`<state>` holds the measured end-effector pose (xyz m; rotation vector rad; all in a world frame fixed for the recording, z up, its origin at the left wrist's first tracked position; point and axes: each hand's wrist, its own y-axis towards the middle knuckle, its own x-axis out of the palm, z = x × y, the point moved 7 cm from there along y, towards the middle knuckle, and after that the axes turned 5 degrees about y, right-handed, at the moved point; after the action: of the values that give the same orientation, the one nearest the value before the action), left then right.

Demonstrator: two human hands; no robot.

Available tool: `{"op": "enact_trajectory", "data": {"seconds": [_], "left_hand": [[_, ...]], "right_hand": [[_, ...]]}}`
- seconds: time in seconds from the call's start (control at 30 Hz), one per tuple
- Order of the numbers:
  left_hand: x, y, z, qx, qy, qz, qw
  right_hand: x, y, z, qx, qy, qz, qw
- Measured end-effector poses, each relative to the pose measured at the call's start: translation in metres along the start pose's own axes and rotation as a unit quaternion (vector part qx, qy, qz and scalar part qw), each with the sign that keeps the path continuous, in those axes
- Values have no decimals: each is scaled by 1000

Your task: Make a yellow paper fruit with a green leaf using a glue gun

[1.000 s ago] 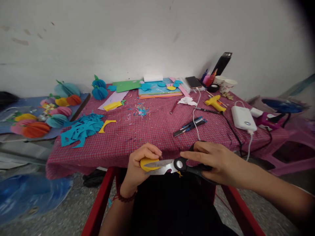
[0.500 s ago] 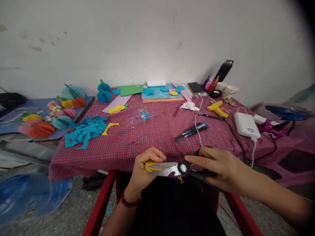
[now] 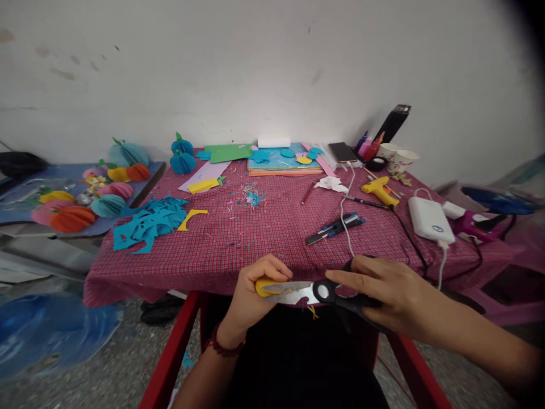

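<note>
Black-handled scissors (image 3: 326, 292) are in my right hand (image 3: 392, 289), its fingers wrapped round the handles. Their metal blades point left and lie against a small yellow paper piece (image 3: 263, 286). My left hand (image 3: 259, 287) pinches that paper between thumb and fingers, which partly hide it. A few thin yellow paper trimmings (image 3: 313, 311) hang below the blades, over my dark clothing. Both hands are just in front of the table's near edge.
On the checked tablecloth (image 3: 272, 238) lie blue paper scraps (image 3: 155, 224), a curved yellow offcut (image 3: 191, 218), a utility knife (image 3: 335, 228), a yellow glue gun (image 3: 380, 191) and a white power bank (image 3: 431, 219) with a cable. Folded paper pumpkins (image 3: 73, 218) stand at the left.
The whole view has shifted slightly. My hands hold the same scissors and yellow paper in nearly the same pose.
</note>
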<state>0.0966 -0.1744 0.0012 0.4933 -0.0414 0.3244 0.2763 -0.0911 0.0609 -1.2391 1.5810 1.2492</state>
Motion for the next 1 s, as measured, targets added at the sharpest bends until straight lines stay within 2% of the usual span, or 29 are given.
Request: {"op": "enact_trajectory", "data": {"seconds": [0.3,0.37,0.53,0.6,0.77,0.9,1.0], "left_hand": [[0,1,0,-18,19,-4,1000],[-1,1,-1,-29,33,1,999],[-5,-5,-15,-140,-11,43,989],[-4,-7,-15,-159,-13,41,986],[-8,-10,-7,-145,-12,38,989],[-8,-12,-9,-132,-74,29,988],[-7,-11,-8,-93,-106,15,990]], "right_hand": [[-2,-3,3,10,16,-9,1000],[-5,0,9,41,50,6,998],[-4,15,47,167,126,56,976],[0,22,58,191,134,62,970],[-1,30,54,170,160,88,968],[-5,29,47,164,149,80,972],[-6,23,43,155,160,73,972]]}}
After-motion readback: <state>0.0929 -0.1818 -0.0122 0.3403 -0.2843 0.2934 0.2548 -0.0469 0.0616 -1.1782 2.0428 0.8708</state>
